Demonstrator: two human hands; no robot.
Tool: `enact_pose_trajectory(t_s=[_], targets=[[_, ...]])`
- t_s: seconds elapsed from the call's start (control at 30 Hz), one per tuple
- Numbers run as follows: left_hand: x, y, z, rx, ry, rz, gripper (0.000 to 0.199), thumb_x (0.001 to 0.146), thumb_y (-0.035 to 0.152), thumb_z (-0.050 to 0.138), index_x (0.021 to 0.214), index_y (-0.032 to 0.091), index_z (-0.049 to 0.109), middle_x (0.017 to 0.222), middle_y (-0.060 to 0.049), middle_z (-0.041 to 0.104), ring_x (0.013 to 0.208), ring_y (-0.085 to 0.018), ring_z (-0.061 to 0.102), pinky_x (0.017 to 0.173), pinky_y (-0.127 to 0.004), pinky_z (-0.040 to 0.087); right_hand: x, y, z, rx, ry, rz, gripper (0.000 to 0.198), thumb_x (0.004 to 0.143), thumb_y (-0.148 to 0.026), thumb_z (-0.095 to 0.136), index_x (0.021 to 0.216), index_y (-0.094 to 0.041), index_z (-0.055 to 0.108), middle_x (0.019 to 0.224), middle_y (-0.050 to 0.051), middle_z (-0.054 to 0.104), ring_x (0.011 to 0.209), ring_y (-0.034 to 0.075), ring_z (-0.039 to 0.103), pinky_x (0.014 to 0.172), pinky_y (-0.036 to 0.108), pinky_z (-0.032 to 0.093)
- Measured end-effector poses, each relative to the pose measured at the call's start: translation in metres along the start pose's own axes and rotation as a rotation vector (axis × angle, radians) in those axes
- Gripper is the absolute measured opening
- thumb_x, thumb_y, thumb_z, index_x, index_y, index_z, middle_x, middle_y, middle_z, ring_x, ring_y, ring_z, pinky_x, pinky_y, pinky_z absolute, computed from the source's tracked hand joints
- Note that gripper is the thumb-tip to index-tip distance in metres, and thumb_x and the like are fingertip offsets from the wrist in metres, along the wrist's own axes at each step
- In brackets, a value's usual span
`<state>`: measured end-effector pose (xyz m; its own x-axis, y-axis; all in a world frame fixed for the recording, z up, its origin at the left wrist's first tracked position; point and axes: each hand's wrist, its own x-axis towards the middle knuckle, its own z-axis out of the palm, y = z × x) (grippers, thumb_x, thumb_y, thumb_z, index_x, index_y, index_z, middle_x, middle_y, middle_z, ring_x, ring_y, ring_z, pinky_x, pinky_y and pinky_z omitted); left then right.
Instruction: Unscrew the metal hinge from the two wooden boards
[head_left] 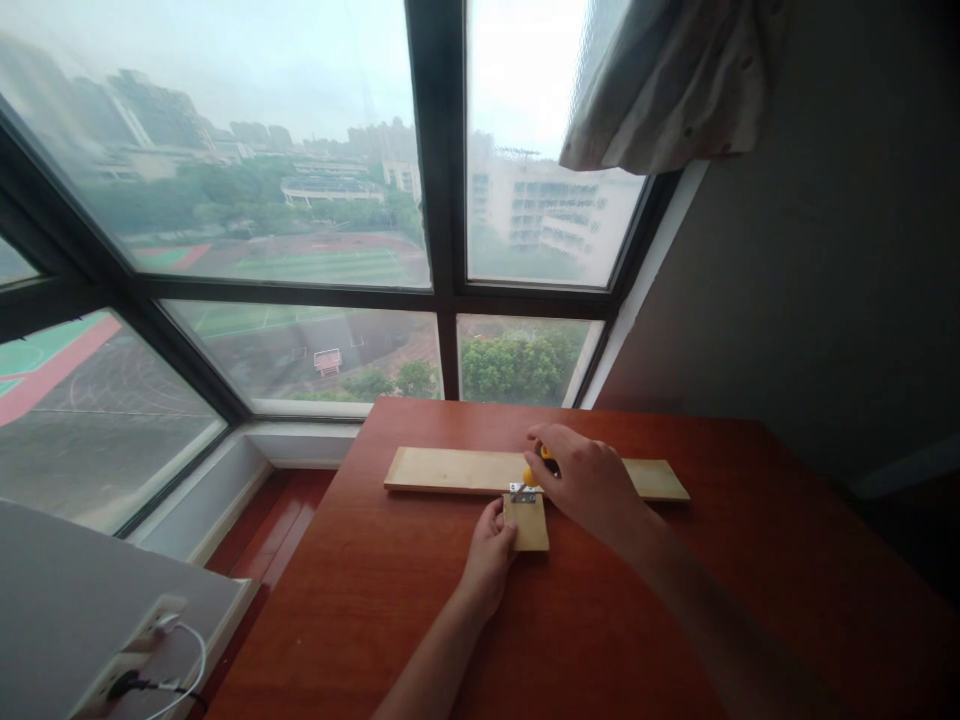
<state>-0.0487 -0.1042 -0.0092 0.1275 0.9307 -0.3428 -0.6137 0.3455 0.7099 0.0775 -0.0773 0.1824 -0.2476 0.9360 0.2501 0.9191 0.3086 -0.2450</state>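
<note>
My right hand is closed around a screwdriver with a yellow and black handle. Its shaft slants down to a small silver metal hinge. The hinge lies where a small square wooden board meets a long wooden board. With thumb and fingers, my left hand grips the left edge of the small board. Behind it the long board lies crosswise, partly hidden by my right hand. Whether a screw sits under the screwdriver's tip is too small to tell.
Both boards rest on a reddish-brown table. Beyond its far edge stand large windows with dark frames. A curtain hangs at the upper right. At the lower left, cables are plugged into wall sockets.
</note>
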Motion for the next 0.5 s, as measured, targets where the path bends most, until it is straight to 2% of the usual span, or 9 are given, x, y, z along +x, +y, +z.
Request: enact_pose_trajectory(t_s=[0.17, 0.37, 0.5], targets=[[-0.0023, 0.0030, 0.0027, 0.005, 0.018, -0.005, 0.062, 0.061, 0.028, 0.081, 0.116, 0.015, 0.054, 0.097, -0.011, 0.072, 0.086, -0.024, 0.068, 0.070, -0.027, 0.050, -0.0043, -0.0023, -0.0019, 0.051, 0.049, -0.049, 0.037, 0.082, -0.023, 0.052, 0.118, -0.023, 0.058, 0.112, 0.005, 0.070, 0.097, 0.020, 0.066, 0.078, 0.029, 0.047], [-0.0026, 0.0035, 0.0030, 0.011, 0.029, -0.012, 0.060, 0.062, 0.028, 0.079, 0.116, 0.016, 0.055, 0.097, -0.010, 0.072, 0.087, -0.024, 0.068, 0.075, -0.031, 0.051, -0.0046, -0.0002, -0.0023, -0.008, 0.011, -0.006, 0.029, 0.092, -0.039, 0.047, 0.112, -0.025, 0.062, 0.108, 0.004, 0.071, 0.090, 0.023, 0.068, 0.070, 0.031, 0.047], [-0.0014, 0.0024, 0.0020, 0.009, 0.033, -0.012, 0.062, 0.060, 0.028, 0.080, 0.115, 0.016, 0.056, 0.097, -0.010, 0.072, 0.086, -0.024, 0.068, 0.074, -0.030, 0.051, -0.0050, 0.0010, -0.0014, 0.026, 0.010, -0.026, 0.029, 0.090, -0.029, 0.047, 0.115, -0.024, 0.060, 0.109, 0.003, 0.071, 0.090, 0.021, 0.068, 0.073, 0.031, 0.047]])
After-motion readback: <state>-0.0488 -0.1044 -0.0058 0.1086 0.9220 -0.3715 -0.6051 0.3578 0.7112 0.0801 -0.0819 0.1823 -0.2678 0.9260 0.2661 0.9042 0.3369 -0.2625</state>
